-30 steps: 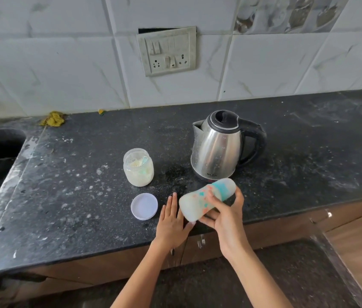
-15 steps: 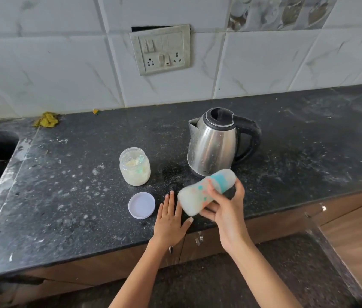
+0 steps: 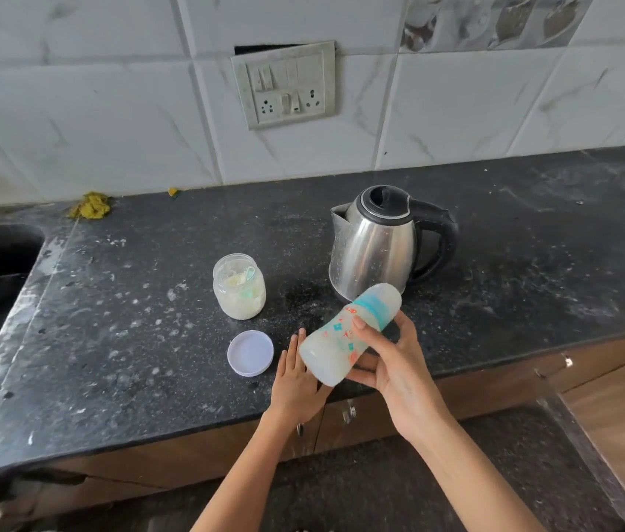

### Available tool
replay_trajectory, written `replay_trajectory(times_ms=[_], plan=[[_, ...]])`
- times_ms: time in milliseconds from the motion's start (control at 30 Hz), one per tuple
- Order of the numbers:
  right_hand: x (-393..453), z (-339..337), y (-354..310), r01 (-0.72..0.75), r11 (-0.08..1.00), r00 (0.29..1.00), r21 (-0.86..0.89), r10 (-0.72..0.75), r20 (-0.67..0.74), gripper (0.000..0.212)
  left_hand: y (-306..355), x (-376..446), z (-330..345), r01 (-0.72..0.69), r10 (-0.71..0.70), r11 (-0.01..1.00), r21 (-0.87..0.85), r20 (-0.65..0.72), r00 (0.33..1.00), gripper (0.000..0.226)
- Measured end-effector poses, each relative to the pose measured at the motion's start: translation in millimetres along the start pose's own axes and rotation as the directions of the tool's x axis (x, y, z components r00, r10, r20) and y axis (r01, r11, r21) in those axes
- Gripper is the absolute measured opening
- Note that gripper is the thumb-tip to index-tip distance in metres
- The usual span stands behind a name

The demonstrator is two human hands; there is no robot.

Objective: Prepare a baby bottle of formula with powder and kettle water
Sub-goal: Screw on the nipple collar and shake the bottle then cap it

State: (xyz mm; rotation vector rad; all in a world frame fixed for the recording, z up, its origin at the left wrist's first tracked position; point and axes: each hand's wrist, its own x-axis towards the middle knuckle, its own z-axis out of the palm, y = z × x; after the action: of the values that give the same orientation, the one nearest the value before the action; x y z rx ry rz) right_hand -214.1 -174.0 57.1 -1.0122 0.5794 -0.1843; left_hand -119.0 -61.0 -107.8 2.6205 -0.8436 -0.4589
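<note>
R hand grips capped, milky translucent plastic baby bottle, tilted in front of steel kettle, prob. to mix. L hand flat on black counter, fingers straight, prob. bracing.

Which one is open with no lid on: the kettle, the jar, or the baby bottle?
The powder jar. Its lid lies flat on the counter in front of it. The kettle has its black lid down, and the baby bottle wears its cap.
</note>
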Motion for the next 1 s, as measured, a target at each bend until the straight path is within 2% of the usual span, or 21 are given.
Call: replay_trajectory(times_ms=[67, 200, 267, 367, 433, 467, 533, 633, 667, 733, 767, 800, 833, 867, 900, 967, 1000], plan=[[4.2, -1.6, -2.5, -0.010, 0.999, 0.999, -0.040, 0.008, -0.051, 0.070, 2.2, -0.3, -1.4, -0.013, 0.012, 0.995, 0.096, 0.005, 1.000, 0.073], [8.1, -2.2, -0.2, -0.096, 0.995, 0.993, 0.042, 0.099, -0.068, 0.022, 3.2, 1.2, -1.6, -0.021, 0.014, 0.989, 0.145, 0.049, 0.999, 0.074], [7.8, -0.6, -0.3, -0.106, 0.993, 0.992, 0.053, 0.109, -0.062, 0.012, 4.5, -0.4, -4.6, -0.017, 0.005, 0.983, 0.184, 0.062, 0.998, 0.074], [10.6, -4.4, 3.8, -0.124, 0.992, 0.991, -0.005, 0.123, -0.048, 0.029, 7.2, -1.3, -7.2, -0.014, -0.002, 0.980, 0.199, 0.080, 0.997, 0.079], [11.2, -8.5, 7.1, -0.152, 0.988, 0.988, -0.040, 0.150, -0.030, 0.041, 8.8, -1.7, -8.6, -0.017, 0.000, 0.977, 0.212, 0.080, 0.997, 0.095], [12.6, -11.6, 8.2, -0.155, 0.985, 0.988, -0.076, 0.154, -0.018, 0.045, 8.1, -2.0, -8.5, -0.019, -0.002, 0.973, 0.232, 0.088, 0.996, 0.095], [12.3, -13.8, 3.6, -0.150, 0.974, 0.986, -0.169, 0.160, 0.042, 0.053, 6.4, -0.1, -7.5, -0.021, -0.006, 0.965, 0.260, 0.102, 0.995, 0.081], [14.5, -17.1, -8.5, -0.086, 0.958, 0.982, -0.275, 0.128, 0.139, 0.078, 7.6, 1.2, -9.0, -0.035, 0.039, 0.967, 0.252, -0.011, 0.999, 0.075], [16.4, -17.8, -10.9, -0.044, 0.967, 0.989, -0.252, 0.077, 0.122, 0.087, 8.6, 2.1, -8.8, -0.019, 0.032, 0.969, 0.245, -0.051, 0.998, 0.082], [20.2, -18.4, -12.9, 0.074, 0.989, 0.997, -0.129, -0.072, 0.022, 0.085, 8.9, -0.2, -7.0, -0.020, 0.011, 0.980, 0.199, 0.045, 0.999, 0.105], [19.7, -17.2, -12.8, 0.122, 0.987, 0.993, -0.103, -0.122, 0.003, 0.078, 8.2, -1.2, -6.1, -0.021, 0.002, 0.982, 0.187, 0.101, 0.995, 0.106], [16.7, -15.1, -11.9, 0.134, 0.983, 0.991, -0.123, -0.132, 0.028, 0.075, 7.2, -0.3, -6.0, -0.022, 0.002, 0.985, 0.173, 0.110, 0.994, 0.101], [13.1, -12.2, -10.5, 0.115, 0.979, 0.991, -0.169, -0.101, 0.090, 0.075, 8.3, -0.2, -8.9, -0.015, 0.000, 0.980, 0.198, 0.076, 0.997, 0.092], [9.3, -9.3, -8.8, 0.088, 0.975, 0.988, -0.206, -0.058, 0.146, 0.075, 8.7, -0.8, -8.5, 0.025, -0.037, 0.988, 0.151, 0.079, 0.996, 0.082], [6.6, -7.0, -7.1, 0.076, 0.975, 0.986, -0.207, -0.043, 0.161, 0.074, 9.1, -0.3, -8.5, 0.032, -0.037, 0.989, 0.144, 0.035, 0.999, 0.073], [10.6, -7.7, -3.2, 0.110, 0.989, 0.994, -0.099, -0.107, 0.035, 0.069, 8.8, 1.0, -8.2, -0.025, 0.023, 0.989, 0.144, 0.014, 1.000, 0.070], [12.8, -8.8, -1.7, 0.138, 0.990, 0.990, -0.035, -0.139, -0.036, 0.067, 6.4, 1.6, -5.6, -0.016, 0.007, 0.988, 0.154, 0.060, 0.998, 0.073]])
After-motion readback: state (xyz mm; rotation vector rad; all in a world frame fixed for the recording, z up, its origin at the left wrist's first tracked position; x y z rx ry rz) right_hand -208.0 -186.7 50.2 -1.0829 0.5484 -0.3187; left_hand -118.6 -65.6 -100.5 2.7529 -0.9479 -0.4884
